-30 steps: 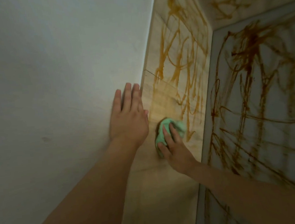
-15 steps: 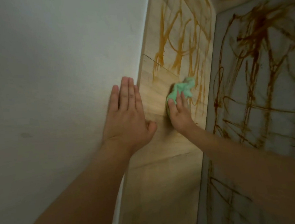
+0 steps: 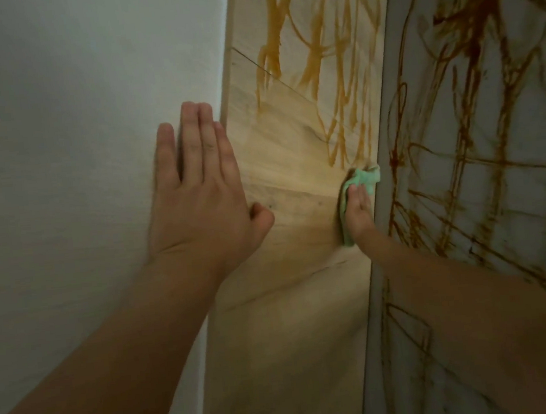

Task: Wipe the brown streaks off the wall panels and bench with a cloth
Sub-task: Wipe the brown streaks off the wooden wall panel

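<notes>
- Progress on wood panel [image 3: 295,178]: we judge the lower stretch, around and below our hands, mostly wiped. Only a faint tan haze shows there.
- Orange-brown streaks [image 3: 312,48] cover the upper part of that panel, above the cloth. That part is left to do.
- Grey panel [image 3: 515,126] on the right: dark brown scribbles [image 3: 470,67] all over it, and it looks untouched.
- Cloth [image 3: 364,176]: green and bunched, flat against the wood panel at its right edge, just beside the grey panel's border, at the lower tips of the streaks.
- Right hand [image 3: 359,214]: fingers lie fairly straight over the cloth, pressing it to the wood. The thumb is hidden, so we cannot tell if it pinches.
- Left hand [image 3: 198,197]: flat, fingers straight and together, resting on the white wall [image 3: 76,125] at the wood panel's left edge, thumb over the wood. It holds nothing.
- Overall, we judge it early: well under half done, with the next wipes needed upward into the streaks.
</notes>
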`<state>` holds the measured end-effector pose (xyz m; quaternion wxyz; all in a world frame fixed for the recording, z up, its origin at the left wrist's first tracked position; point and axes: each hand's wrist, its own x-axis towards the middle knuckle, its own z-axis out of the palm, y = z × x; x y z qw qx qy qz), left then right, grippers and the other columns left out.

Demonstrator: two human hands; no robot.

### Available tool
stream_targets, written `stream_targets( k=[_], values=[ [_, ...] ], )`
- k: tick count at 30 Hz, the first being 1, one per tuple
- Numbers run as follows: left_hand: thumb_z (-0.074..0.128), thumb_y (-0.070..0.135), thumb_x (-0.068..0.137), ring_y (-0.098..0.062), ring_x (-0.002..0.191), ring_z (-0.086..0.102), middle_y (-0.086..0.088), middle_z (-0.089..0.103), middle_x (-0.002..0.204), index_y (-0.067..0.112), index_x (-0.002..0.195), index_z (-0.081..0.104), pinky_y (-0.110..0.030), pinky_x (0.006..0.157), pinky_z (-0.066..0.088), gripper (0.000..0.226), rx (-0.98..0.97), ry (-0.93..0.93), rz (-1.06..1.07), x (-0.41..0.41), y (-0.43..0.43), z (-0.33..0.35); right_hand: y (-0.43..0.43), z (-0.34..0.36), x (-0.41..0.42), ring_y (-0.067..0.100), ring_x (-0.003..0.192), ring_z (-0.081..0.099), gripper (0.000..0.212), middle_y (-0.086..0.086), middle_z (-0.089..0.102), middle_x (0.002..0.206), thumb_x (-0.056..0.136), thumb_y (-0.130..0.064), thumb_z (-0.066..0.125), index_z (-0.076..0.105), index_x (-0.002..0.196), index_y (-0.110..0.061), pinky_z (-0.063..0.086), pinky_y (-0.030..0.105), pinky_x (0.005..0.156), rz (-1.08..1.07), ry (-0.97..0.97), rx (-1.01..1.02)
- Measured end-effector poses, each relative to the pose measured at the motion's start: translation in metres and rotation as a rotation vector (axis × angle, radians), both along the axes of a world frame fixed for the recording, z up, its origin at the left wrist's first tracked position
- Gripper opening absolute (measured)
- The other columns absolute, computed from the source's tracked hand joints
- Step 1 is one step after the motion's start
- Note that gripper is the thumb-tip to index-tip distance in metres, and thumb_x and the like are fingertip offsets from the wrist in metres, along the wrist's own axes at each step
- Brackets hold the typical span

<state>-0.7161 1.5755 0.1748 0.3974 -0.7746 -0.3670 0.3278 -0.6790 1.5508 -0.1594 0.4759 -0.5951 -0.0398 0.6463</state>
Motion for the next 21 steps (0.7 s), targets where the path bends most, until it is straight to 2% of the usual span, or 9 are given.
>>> stream_targets(
  k=[2, 4, 6, 8, 10, 13, 16, 18, 21],
  values=[
    [0.015, 0.075, 0.089, -0.043, 0.156, -0.012, -0.031, -0.008, 0.167, -0.010, 0.159, -0.003, -0.060, 0.125, 0.001, 0.112, 0.019, 0.006, -0.010, -0.002, 0.001, -0.001, 0.004, -0.034, 0.003, 0.026, 0.157, 0.019, 0.069, 0.004, 0.020, 0.170, 0.108, -0.060, 0.018, 0.014, 0.166, -0.022, 0.013, 0.043, 0.128, -0.029, 0.095, -0.094],
    [0.015, 0.075, 0.089, -0.043, 0.156, -0.012, -0.031, -0.008, 0.167, -0.010, 0.159, -0.003, -0.060, 0.126, 0.002, 0.111, 0.027, 0.006, -0.021, -0.004, 0.002, -0.003, 0.005, -0.056, 0.004, 0.030, 0.151, 0.030, 0.074, 0.010, 0.031, 0.163, 0.107, -0.062, 0.020, 0.019, 0.164, -0.015, 0.021, 0.043, 0.125, -0.035, 0.220, -0.230],
    [0.015, 0.075, 0.089, -0.043, 0.156, -0.011, -0.031, -0.007, 0.167, -0.010, 0.159, -0.003, -0.060, 0.126, 0.002, 0.111, 0.023, 0.013, -0.029, -0.004, 0.003, -0.003, 0.002, -0.065, -0.004, 0.030, 0.152, 0.030, 0.078, 0.010, 0.029, 0.165, 0.105, -0.066, 0.019, 0.020, 0.164, -0.015, 0.020, 0.043, 0.126, -0.039, 0.266, -0.303],
    [0.015, 0.075, 0.090, -0.043, 0.156, -0.011, -0.031, -0.008, 0.167, -0.009, 0.159, -0.003, -0.060, 0.126, 0.002, 0.110, 0.027, 0.007, -0.029, -0.002, 0.002, -0.001, -0.003, -0.060, -0.019, 0.027, 0.153, 0.026, 0.084, 0.006, 0.026, 0.169, 0.098, -0.073, 0.017, 0.020, 0.165, -0.022, 0.016, 0.047, 0.128, -0.097, 0.228, -0.323],
    [0.014, 0.075, 0.089, -0.044, 0.156, -0.011, -0.031, -0.008, 0.167, -0.009, 0.158, -0.005, -0.060, 0.126, 0.001, 0.111, 0.029, 0.006, -0.027, 0.000, 0.001, -0.001, -0.012, -0.027, -0.033, 0.027, 0.156, 0.021, 0.082, 0.006, 0.023, 0.170, 0.098, -0.071, 0.021, 0.020, 0.165, -0.024, 0.012, 0.048, 0.128, -0.118, 0.184, -0.317],
    [0.018, 0.073, 0.090, -0.044, 0.156, -0.011, -0.032, -0.008, 0.166, -0.011, 0.158, -0.003, -0.060, 0.125, 0.000, 0.110, 0.025, -0.007, -0.029, 0.002, 0.000, 0.000, -0.031, 0.053, -0.038, 0.016, 0.159, -0.002, 0.063, -0.006, 0.003, 0.173, 0.110, -0.052, 0.026, 0.009, 0.166, -0.029, -0.003, 0.038, 0.128, -0.089, 0.047, -0.038],
    [0.021, 0.070, 0.090, -0.044, 0.156, -0.011, -0.033, -0.009, 0.166, -0.012, 0.158, -0.003, -0.061, 0.125, 0.000, 0.109, 0.011, -0.030, -0.023, 0.003, 0.000, 0.002, -0.016, 0.077, -0.027, 0.006, 0.157, -0.005, 0.055, -0.015, 0.002, 0.172, 0.109, -0.045, 0.030, 0.013, 0.162, -0.046, -0.003, 0.032, 0.122, -0.108, -0.169, 0.292],
    [0.019, 0.070, 0.091, -0.043, 0.156, -0.011, -0.033, -0.010, 0.166, -0.012, 0.158, -0.003, -0.061, 0.125, 0.000, 0.108, 0.002, -0.028, -0.013, 0.004, 0.000, 0.002, 0.015, 0.070, -0.007, 0.008, 0.157, -0.002, 0.055, -0.012, 0.007, 0.173, 0.108, -0.043, 0.032, 0.017, 0.162, -0.045, -0.001, 0.031, 0.121, -0.128, -0.237, 0.325],
    [0.017, 0.070, 0.092, -0.044, 0.156, -0.013, -0.033, -0.011, 0.166, -0.012, 0.157, -0.004, -0.061, 0.125, 0.001, 0.107, -0.005, -0.034, -0.005, 0.003, 0.000, 0.001, 0.053, 0.040, 0.026, 0.013, 0.158, 0.002, 0.057, -0.005, 0.010, 0.173, 0.110, -0.045, 0.031, 0.018, 0.164, -0.034, -0.001, 0.032, 0.123, -0.144, -0.264, 0.279]
  ],
)
